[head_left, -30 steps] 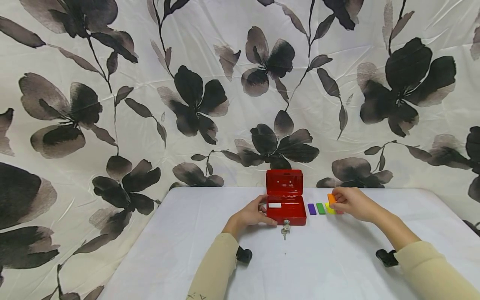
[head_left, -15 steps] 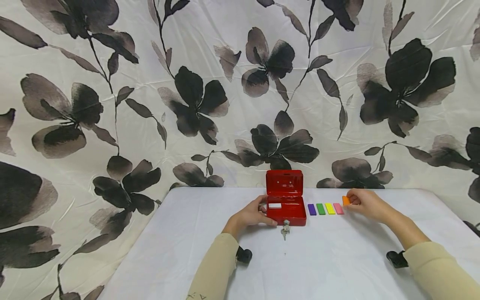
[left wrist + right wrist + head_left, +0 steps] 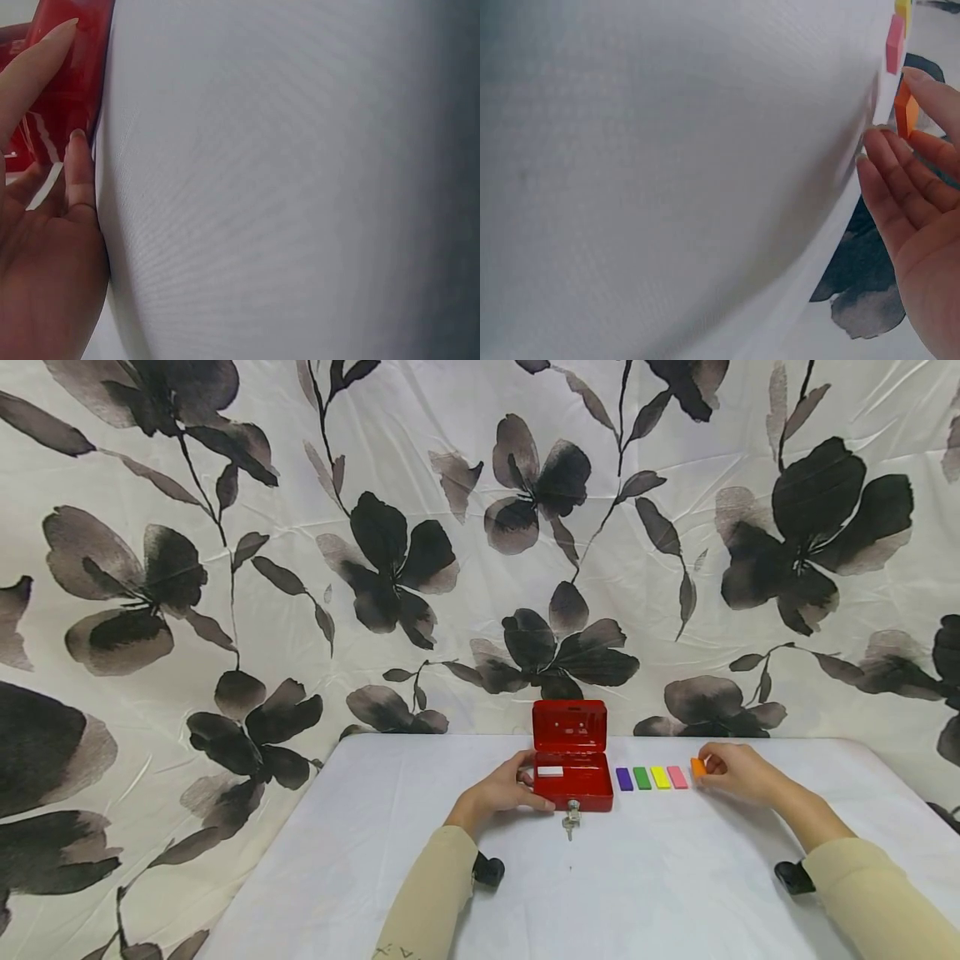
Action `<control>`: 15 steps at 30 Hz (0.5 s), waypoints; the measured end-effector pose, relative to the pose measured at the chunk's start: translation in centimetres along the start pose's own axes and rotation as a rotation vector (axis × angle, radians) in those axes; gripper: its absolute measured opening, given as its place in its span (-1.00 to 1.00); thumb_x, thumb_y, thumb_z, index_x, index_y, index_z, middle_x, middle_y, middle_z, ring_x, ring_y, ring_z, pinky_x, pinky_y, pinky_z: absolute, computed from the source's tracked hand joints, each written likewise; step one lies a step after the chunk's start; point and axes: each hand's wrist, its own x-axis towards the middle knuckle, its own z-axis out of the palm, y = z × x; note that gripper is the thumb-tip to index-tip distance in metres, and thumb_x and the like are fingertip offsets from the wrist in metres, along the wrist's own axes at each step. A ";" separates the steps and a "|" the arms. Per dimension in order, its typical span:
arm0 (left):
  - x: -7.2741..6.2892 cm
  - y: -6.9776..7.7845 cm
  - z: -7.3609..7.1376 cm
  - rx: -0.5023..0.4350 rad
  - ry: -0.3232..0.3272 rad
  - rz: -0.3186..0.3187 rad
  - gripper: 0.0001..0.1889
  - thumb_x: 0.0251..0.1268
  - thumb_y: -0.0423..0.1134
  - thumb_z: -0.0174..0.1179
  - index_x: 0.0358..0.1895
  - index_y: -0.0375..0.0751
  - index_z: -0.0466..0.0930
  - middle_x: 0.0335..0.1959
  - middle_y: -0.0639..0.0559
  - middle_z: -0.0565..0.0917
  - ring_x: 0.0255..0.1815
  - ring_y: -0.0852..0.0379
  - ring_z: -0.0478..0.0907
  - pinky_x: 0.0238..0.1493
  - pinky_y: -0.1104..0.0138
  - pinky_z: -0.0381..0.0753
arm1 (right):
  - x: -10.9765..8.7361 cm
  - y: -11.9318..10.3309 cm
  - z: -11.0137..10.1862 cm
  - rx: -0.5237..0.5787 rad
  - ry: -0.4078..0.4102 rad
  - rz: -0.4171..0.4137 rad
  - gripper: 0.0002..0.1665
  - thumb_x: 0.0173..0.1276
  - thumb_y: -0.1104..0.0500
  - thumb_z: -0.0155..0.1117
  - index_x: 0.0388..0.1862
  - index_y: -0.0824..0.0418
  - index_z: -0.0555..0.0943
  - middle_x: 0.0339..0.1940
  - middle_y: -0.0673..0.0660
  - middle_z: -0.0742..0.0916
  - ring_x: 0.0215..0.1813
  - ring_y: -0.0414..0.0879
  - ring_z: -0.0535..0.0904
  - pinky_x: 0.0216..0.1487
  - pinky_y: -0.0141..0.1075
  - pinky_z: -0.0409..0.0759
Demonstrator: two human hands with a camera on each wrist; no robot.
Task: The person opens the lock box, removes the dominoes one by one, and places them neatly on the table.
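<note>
An open red cash box (image 3: 594, 802) stands near the back of the table, its lid raised and a white label inside. My left hand (image 3: 501, 787) holds its left side, thumb at the front wall and fingers along the side, as the left wrist view also shows. Between thumb and fingertips my right hand (image 3: 738, 772) pinches an orange block (image 3: 697, 768), at the right end of a row. That row has a purple block (image 3: 624, 779), a green block (image 3: 642, 778), a yellow block (image 3: 660, 777) and a pink block (image 3: 678, 777), lying apart from one another.
Keys (image 3: 568, 828) hang from the lock at the box's front. A white cloth covers the table (image 3: 600, 902). Behind it hangs a flowered curtain (image 3: 465, 585), close to the table's back edge.
My right hand has carried the orange block rightward from above the yellow block, then lowered it beside the pink one. The left hand and the box stay in place.
</note>
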 end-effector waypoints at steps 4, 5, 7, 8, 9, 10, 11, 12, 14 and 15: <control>0.0 0.0 0.0 0.000 -0.001 0.001 0.02 -0.06 -0.20 0.64 0.53 0.05 0.26 0.08 0.02 0.56 0.11 -0.02 0.44 0.21 0.04 0.59 | 0.2 0.3 0.2 -0.003 -0.033 0.019 -0.61 0.20 0.23 0.54 -0.12 0.42 0.60 -0.40 0.02 0.64 -0.33 -0.12 0.48 -0.22 -0.19 0.52; 0.0 0.0 0.0 0.001 -0.001 0.003 0.02 -0.06 -0.20 0.64 0.53 0.05 0.26 0.08 0.02 0.56 0.11 -0.02 0.44 0.22 0.03 0.58 | 0.2 0.3 0.2 -0.003 -0.040 0.020 -0.61 0.20 0.23 0.54 -0.11 0.42 0.60 -0.40 0.02 0.63 -0.32 -0.11 0.48 -0.22 -0.18 0.52; 0.0 0.0 0.0 0.000 0.000 0.003 0.01 -0.06 -0.21 0.64 0.53 0.05 0.27 0.08 0.02 0.56 0.11 -0.02 0.44 0.23 0.02 0.57 | 0.3 0.3 0.3 -0.003 -0.054 0.023 -0.60 0.21 0.22 0.54 -0.10 0.42 0.60 -0.39 0.03 0.63 -0.32 -0.10 0.47 -0.21 -0.17 0.51; 0.0 0.0 0.0 0.003 0.002 0.001 0.02 -0.07 -0.20 0.64 0.53 0.06 0.27 0.08 0.03 0.56 0.11 -0.01 0.44 0.24 0.01 0.56 | 0.4 0.3 0.3 -0.004 -0.059 0.023 -0.60 0.21 0.22 0.54 -0.10 0.42 0.61 -0.39 0.03 0.63 -0.31 -0.09 0.47 -0.21 -0.17 0.51; 0.0 0.1 0.0 0.004 0.002 0.001 0.02 -0.07 -0.20 0.65 0.53 0.06 0.27 0.08 0.03 0.56 0.11 -0.01 0.44 0.24 0.01 0.56 | 0.4 0.3 0.3 -0.004 -0.063 0.025 -0.60 0.21 0.21 0.54 -0.09 0.42 0.61 -0.40 0.03 0.62 -0.31 -0.09 0.47 -0.22 -0.18 0.50; 0.0 0.1 0.0 0.005 0.002 0.002 0.02 -0.07 -0.20 0.65 0.53 0.06 0.27 0.09 0.03 0.56 0.11 -0.01 0.44 0.24 0.01 0.56 | 0.5 0.2 0.3 -0.003 -0.067 0.025 -0.60 0.22 0.21 0.53 -0.09 0.42 0.61 -0.40 0.03 0.61 -0.31 -0.09 0.46 -0.22 -0.18 0.49; 0.0 0.1 0.0 0.006 0.003 0.001 0.02 -0.07 -0.19 0.65 0.53 0.06 0.27 0.09 0.03 0.56 0.12 0.00 0.44 0.24 0.01 0.56 | 0.5 0.1 0.3 -0.002 -0.072 0.027 -0.61 0.22 0.21 0.53 -0.09 0.41 0.61 -0.40 0.03 0.60 -0.32 -0.09 0.45 -0.23 -0.18 0.47; 0.0 0.1 0.0 0.007 0.003 -0.001 0.02 -0.07 -0.19 0.65 0.53 0.07 0.27 0.09 0.04 0.56 0.12 0.00 0.44 0.24 0.01 0.56 | 0.5 0.0 0.3 -0.001 -0.078 0.032 -0.61 0.23 0.20 0.52 -0.09 0.41 0.61 -0.41 0.03 0.59 -0.31 -0.09 0.45 -0.24 -0.19 0.46; -0.1 0.1 0.0 0.010 0.004 -0.003 0.02 -0.07 -0.18 0.65 0.53 0.07 0.27 0.10 0.04 0.56 0.12 0.00 0.44 0.24 0.01 0.56 | 0.5 -0.1 0.4 0.000 -0.091 0.038 -0.62 0.24 0.20 0.51 -0.08 0.40 0.61 -0.41 0.02 0.57 -0.32 -0.09 0.43 -0.25 -0.21 0.44; 0.0 0.0 -0.1 0.012 0.002 -0.002 0.02 -0.07 -0.17 0.65 0.53 0.07 0.27 0.09 0.04 0.56 0.12 0.00 0.44 0.23 0.02 0.57 | 0.5 -0.1 0.4 0.003 -0.098 0.038 -0.63 0.25 0.21 0.50 -0.07 0.39 0.61 -0.41 0.03 0.56 -0.31 -0.08 0.43 -0.25 -0.21 0.43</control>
